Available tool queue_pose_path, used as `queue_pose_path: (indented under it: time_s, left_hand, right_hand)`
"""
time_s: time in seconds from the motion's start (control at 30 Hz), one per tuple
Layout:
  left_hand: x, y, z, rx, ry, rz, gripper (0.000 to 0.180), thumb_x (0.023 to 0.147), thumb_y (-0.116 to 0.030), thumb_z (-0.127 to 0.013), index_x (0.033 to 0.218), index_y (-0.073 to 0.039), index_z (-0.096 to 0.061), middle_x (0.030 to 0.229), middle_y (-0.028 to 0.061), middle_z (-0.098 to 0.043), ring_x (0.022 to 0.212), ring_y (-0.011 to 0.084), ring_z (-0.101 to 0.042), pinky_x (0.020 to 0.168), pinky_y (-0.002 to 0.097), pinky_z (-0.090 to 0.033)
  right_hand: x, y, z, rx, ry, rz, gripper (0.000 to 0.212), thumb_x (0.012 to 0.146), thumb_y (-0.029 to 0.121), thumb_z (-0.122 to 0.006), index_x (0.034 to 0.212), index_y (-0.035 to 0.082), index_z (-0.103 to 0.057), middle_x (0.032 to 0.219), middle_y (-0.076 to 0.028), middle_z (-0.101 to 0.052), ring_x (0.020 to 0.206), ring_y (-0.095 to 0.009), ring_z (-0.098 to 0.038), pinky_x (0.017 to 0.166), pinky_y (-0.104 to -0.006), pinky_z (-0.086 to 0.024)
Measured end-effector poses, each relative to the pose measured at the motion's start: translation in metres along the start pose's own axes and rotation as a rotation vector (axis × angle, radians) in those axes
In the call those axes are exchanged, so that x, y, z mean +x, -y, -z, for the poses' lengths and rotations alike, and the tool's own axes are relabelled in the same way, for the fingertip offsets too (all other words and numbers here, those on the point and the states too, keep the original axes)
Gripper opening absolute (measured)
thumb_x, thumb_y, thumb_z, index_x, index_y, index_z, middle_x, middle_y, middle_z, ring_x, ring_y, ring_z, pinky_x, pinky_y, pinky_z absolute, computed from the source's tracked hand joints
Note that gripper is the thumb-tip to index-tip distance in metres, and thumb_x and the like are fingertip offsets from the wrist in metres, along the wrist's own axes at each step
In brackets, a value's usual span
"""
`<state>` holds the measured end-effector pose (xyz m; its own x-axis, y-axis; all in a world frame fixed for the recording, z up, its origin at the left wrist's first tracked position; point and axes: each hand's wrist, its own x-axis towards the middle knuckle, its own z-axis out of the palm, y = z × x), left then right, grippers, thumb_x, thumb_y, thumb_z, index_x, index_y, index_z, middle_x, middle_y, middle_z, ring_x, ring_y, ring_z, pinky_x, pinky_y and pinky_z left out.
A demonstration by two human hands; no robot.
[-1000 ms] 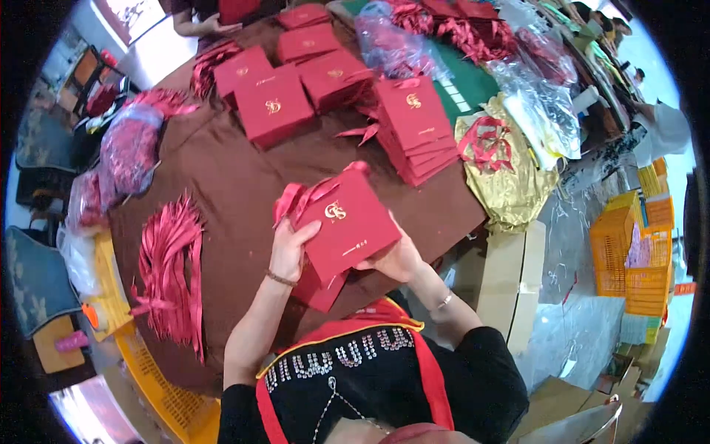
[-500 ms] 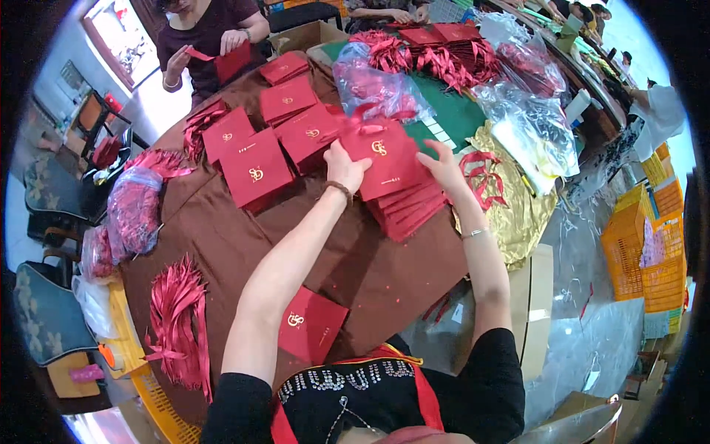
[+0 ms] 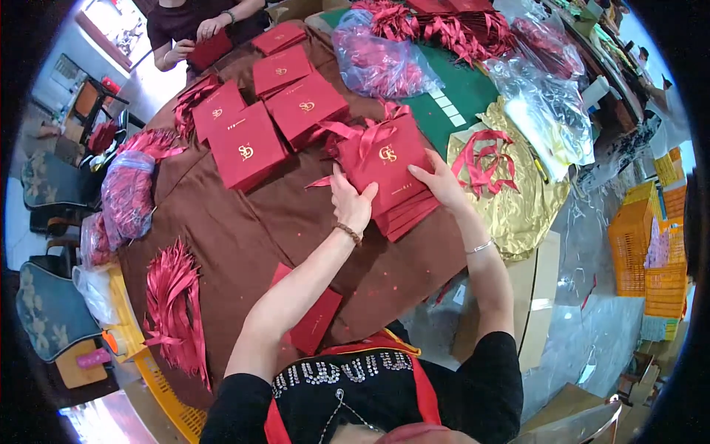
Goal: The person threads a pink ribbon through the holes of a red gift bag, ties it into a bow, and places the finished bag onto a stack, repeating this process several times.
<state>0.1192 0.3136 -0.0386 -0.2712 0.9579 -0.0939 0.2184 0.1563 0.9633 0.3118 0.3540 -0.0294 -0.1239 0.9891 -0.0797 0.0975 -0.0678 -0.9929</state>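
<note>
A red paper gift bag [image 3: 388, 159] with gold lettering and red ribbon handles lies on top of a stack of like bags [image 3: 407, 218], tilted on the brown-covered table. My left hand [image 3: 350, 204] grips its left edge, thumb on the front. At the right edge my right hand [image 3: 441, 181] holds it, with the thumb also on the front and the fingertips partly hidden. Loose ribbon ends [image 3: 360, 137] spread over the bag's upper left part. Under my left forearm another flat red bag [image 3: 316, 322] lies near the table's front edge.
Several stacks of red bags [image 3: 248, 152] stand left of my hands. A ribbon bundle [image 3: 176, 307] lies at the left, a clear plastic bag of ribbons [image 3: 381, 59] at the back. Gold sheeting [image 3: 529, 211] sits at the right. Across the table, a co-worker's hands [image 3: 212, 28] handle a red piece.
My right hand has closed in on the bag's right edge from apart. The ribbon handles now fall across the bag's upper left. The view has shifted slightly.
</note>
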Motion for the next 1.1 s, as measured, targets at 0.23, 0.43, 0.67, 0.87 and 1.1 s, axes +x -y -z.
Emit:
queue_pose_path:
  time_s: [0.23, 0.43, 0.67, 0.87, 1.1]
  left_hand:
    - [0.013, 0.020, -0.014, -0.502, 0.144, -0.125, 0.087, 0.075, -0.011, -0.065, 0.142, 0.001, -0.011, 0.143, 0.0200, -0.020, 0.133, 0.0301, -0.020, 0.110, 0.0363, -0.018]
    - [0.039, -0.006, 0.003, -0.096, 0.154, -0.030, 0.094, 0.075, -0.020, -0.063, 0.142, 0.003, -0.002, 0.146, 0.0255, -0.014, 0.137, 0.0343, -0.013, 0.112, 0.0345, -0.013]
    - [-0.062, -0.012, 0.126, 0.078, 0.483, -0.120, 0.039, 0.084, -0.021, -0.059, 0.120, -0.007, -0.054, 0.105, 0.0107, -0.061, 0.087, 0.0176, -0.062, 0.079, 0.0318, -0.048]
    - [-0.132, 0.057, 0.255, 0.561, -0.246, -0.463, 0.020, 0.079, -0.011, -0.058, 0.098, -0.004, -0.060, 0.098, 0.0134, -0.062, 0.095, 0.0326, -0.056, 0.083, 0.0420, -0.045]
    - [-0.192, 0.104, 0.350, 0.769, -0.555, -0.206, 0.023, 0.080, -0.007, -0.059, 0.102, -0.005, -0.061, 0.106, 0.0119, -0.059, 0.100, 0.0291, -0.054, 0.087, 0.0377, -0.041]
  right_hand:
    - [0.003, 0.027, -0.010, -0.009, 0.009, -0.007, 0.063, 0.083, 0.025, -0.066, 0.130, -0.005, -0.038, 0.120, -0.014, -0.055, 0.110, -0.019, -0.052, 0.095, -0.0300, -0.040]
    - [0.062, 0.003, -0.012, 0.011, 0.053, -0.072, 0.063, 0.081, 0.024, -0.069, 0.129, -0.004, -0.040, 0.120, -0.014, -0.055, 0.107, -0.021, -0.053, 0.093, -0.0323, -0.041]
    - [0.035, 0.026, 0.028, -0.364, -0.306, 0.009, 0.068, 0.082, 0.022, -0.066, 0.134, -0.006, -0.032, 0.136, -0.019, -0.038, 0.123, -0.024, -0.038, 0.103, -0.0325, -0.031]
    - [-0.006, 0.074, -0.036, -0.355, -0.402, 0.464, 0.054, 0.085, 0.014, -0.064, 0.129, -0.005, -0.040, 0.128, -0.014, -0.044, 0.107, -0.018, -0.048, 0.091, -0.0294, -0.039]
    - [-0.083, 0.059, -0.194, -0.510, 0.581, 0.522, 0.028, 0.085, 0.006, -0.059, 0.113, 0.001, -0.057, 0.112, -0.009, -0.057, 0.099, -0.017, -0.055, 0.087, -0.0280, -0.043]
